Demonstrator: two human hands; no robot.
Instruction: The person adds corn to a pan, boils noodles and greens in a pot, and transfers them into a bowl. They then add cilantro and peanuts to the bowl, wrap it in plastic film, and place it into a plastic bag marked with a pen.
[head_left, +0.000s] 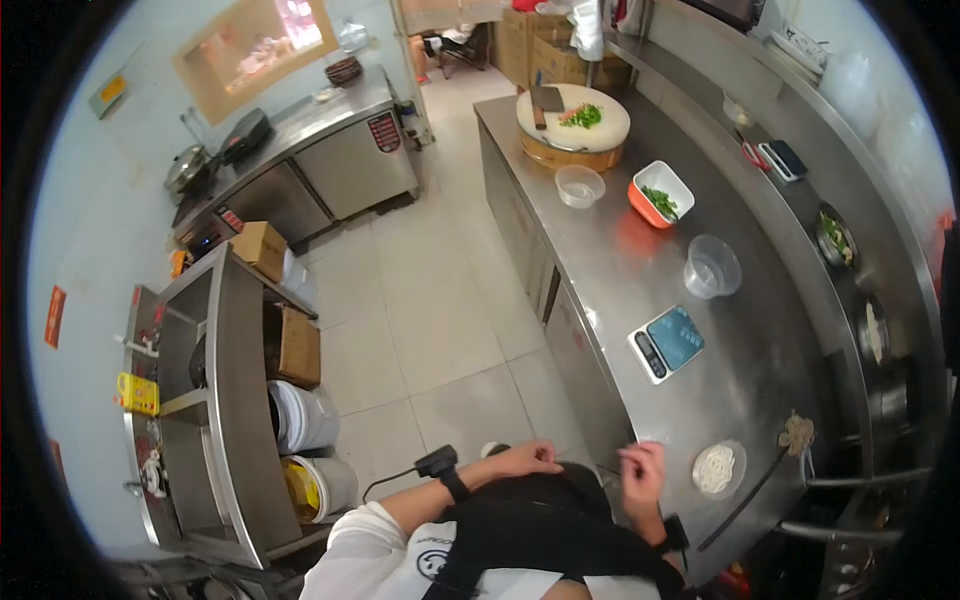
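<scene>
My left hand [530, 457] hangs in front of my apron, its fingers loosely bent and nothing visible in it. Beside the counter's front edge is my right hand [643, 470], half curled with fingers apart and also without a visible object. Nearest to it on the steel counter [640, 290] stands a clear tub [740, 470] with white food [714, 468] in it. Farther along lies a kitchen scale [667, 344] with a blue-green top, apart from both hands. A clear plastic tub [712, 268] sits just beyond the scale.
Up the counter are an orange-white bowl [648, 208] of chopped greens, another clear tub [580, 187], and a round chopping board [610, 125] with a cleaver [543, 103]. A long-handled tool [745, 497] lies at right. Shelving [235, 400] and buckets [305, 418] stand left.
</scene>
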